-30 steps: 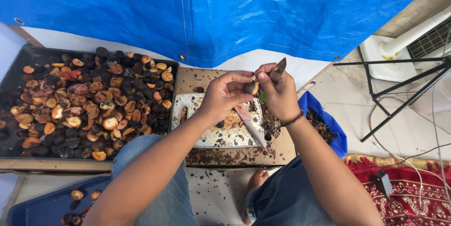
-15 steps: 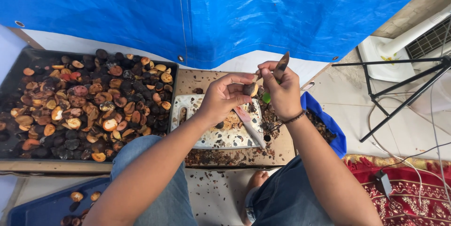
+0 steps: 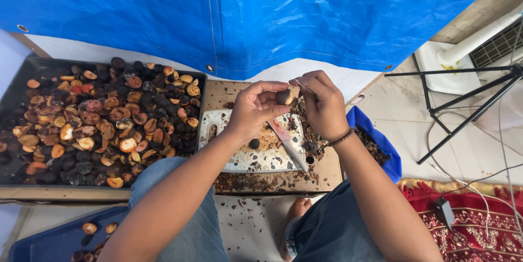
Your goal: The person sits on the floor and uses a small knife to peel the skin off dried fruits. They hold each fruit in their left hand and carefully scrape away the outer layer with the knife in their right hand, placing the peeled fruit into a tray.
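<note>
— Left hand: closed round a small dark nut, pinched between thumb and fingertips, raised above the white cutting board.

— Right hand?

— Curled tight on a small knife, only a sliver of it showing above the knuckles. A second ago, blade angled up and clear past the fingers; now tucked down against the nut. Hands drawn closer together as well.

— Meaning?

— Probably mid-cut, edge working into the shell rather than poised over it. A judgement, not seen outright: contact point hidden behind the fingers.

— Further out?

— Second knife lying slantwise on the board, one loose dark nut beside it, unmoved. Shell scraps scattered over the wooden table. Left of the board, a dark tray heaped with black whole nuts and orange halves. Right, just beside the wrist, a blue container of peelings. Blue tarp behind.
</note>
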